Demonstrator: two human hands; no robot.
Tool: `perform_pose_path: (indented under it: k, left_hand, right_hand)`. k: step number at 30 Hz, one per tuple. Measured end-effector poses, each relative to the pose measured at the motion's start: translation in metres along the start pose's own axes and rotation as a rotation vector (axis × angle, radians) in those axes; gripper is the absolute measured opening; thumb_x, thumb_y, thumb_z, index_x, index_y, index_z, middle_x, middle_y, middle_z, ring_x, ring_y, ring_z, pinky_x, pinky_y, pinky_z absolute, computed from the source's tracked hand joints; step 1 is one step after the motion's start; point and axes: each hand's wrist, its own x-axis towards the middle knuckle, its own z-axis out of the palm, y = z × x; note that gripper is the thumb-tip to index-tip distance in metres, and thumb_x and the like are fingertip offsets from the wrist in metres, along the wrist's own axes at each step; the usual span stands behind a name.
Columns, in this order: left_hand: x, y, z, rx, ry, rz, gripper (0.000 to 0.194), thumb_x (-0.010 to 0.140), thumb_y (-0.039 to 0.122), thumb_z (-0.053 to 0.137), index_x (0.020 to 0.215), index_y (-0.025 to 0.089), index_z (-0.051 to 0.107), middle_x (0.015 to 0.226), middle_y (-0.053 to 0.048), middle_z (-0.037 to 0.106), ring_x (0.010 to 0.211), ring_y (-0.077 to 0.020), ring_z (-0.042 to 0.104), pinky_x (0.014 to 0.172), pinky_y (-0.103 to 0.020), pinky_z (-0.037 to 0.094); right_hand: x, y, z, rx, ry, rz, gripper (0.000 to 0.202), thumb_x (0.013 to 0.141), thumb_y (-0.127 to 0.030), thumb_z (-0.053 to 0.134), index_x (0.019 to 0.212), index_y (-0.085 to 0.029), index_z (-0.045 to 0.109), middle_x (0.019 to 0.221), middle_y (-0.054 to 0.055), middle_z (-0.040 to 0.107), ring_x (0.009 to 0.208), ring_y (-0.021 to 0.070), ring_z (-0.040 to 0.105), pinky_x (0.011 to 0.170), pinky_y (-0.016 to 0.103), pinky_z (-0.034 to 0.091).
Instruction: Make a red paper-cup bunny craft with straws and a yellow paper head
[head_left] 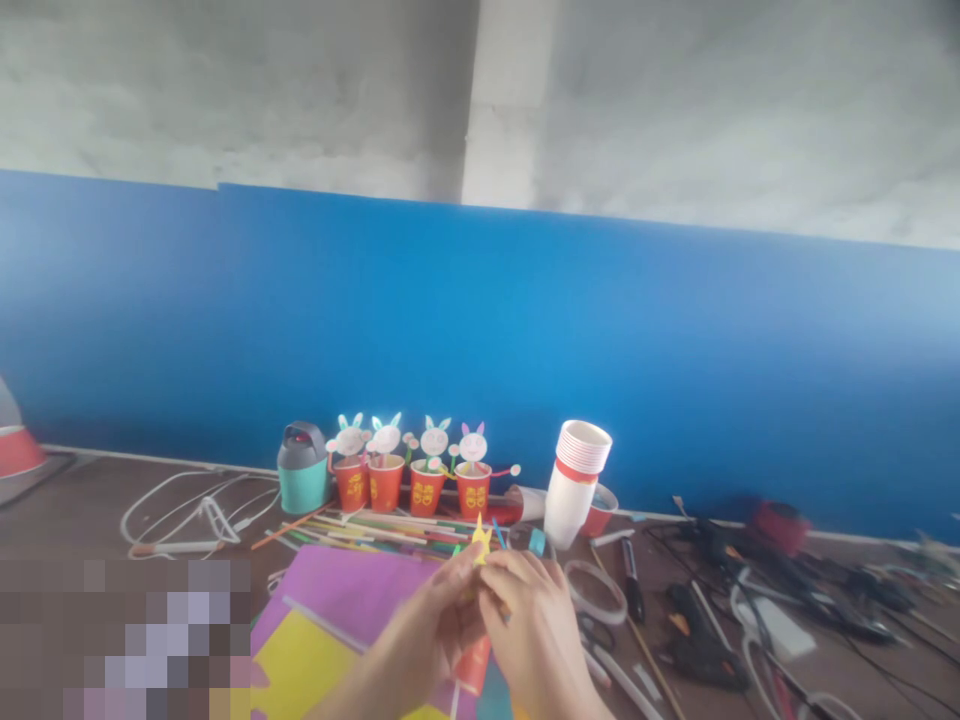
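Note:
Close together at the lower middle, my left hand (435,615) and my right hand (529,605) have their fingers closed around a small yellow paper piece (481,540) with pointed tips. Under my hands a red object (472,665) shows in part; whether I touch it is unclear. Purple paper (352,590) and yellow paper (304,660) lie beside my left hand. Behind them are coloured sticks (390,530) and several red cups, one of them (473,490) nearest my hands, with rabbit faces standing in them.
A stack of white cups (574,485) stands behind my right hand. At the right lie a black glue gun (701,640), a marker (631,580), tape (596,592) and cables. At the left are a teal container (302,475) and a white cable (161,490).

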Motion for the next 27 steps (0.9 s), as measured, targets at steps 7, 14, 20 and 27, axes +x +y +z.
perform_pose_path:
  k: [7,14,20,27]
  left_hand:
    - [-0.005,0.007,0.007,0.204,0.018,-0.111,0.041,0.082,0.040,0.067,0.115,0.016,0.063,0.089,-0.008,0.073,0.079,-0.0172,0.071,0.071,-0.024,0.053]
    - [0.006,0.003,-0.005,0.519,0.098,0.192,0.035,0.060,0.041,0.084,0.067,0.014,0.063,0.057,0.002,0.062,0.053,-0.0086,0.054,0.058,-0.021,0.043]
    - [0.005,0.003,-0.003,0.670,0.138,0.317,0.040,0.068,0.052,0.074,0.065,0.015,0.058,0.052,0.004,0.054,0.051,-0.0094,0.050,0.056,-0.022,0.038]
    - [0.003,0.004,-0.001,0.818,0.143,0.321,0.044,0.069,0.057,0.070,0.064,0.015,0.055,0.054,0.003,0.053,0.053,-0.0109,0.048,0.054,-0.023,0.035]
  right_hand:
    - [0.007,0.013,-0.005,0.531,-0.114,0.187,0.022,0.064,-0.004,0.049,0.062,-0.021,0.063,0.085,0.004,0.069,0.084,0.0209,0.064,0.075,0.030,0.048]
    - [0.014,0.018,-0.008,0.877,-0.088,0.508,0.021,0.066,-0.033,0.072,0.055,-0.017,0.062,0.078,0.003,0.061,0.073,0.0189,0.058,0.068,0.028,0.044]
    - [0.015,0.018,-0.011,0.744,-0.161,0.404,0.021,0.078,-0.034,0.062,0.067,-0.017,0.070,0.079,0.005,0.066,0.076,0.0209,0.059,0.069,0.029,0.043]
    - [0.013,0.015,-0.009,0.635,-0.168,0.277,0.018,0.077,-0.020,0.053,0.059,-0.018,0.058,0.078,0.005,0.063,0.073,0.0188,0.058,0.066,0.028,0.043]
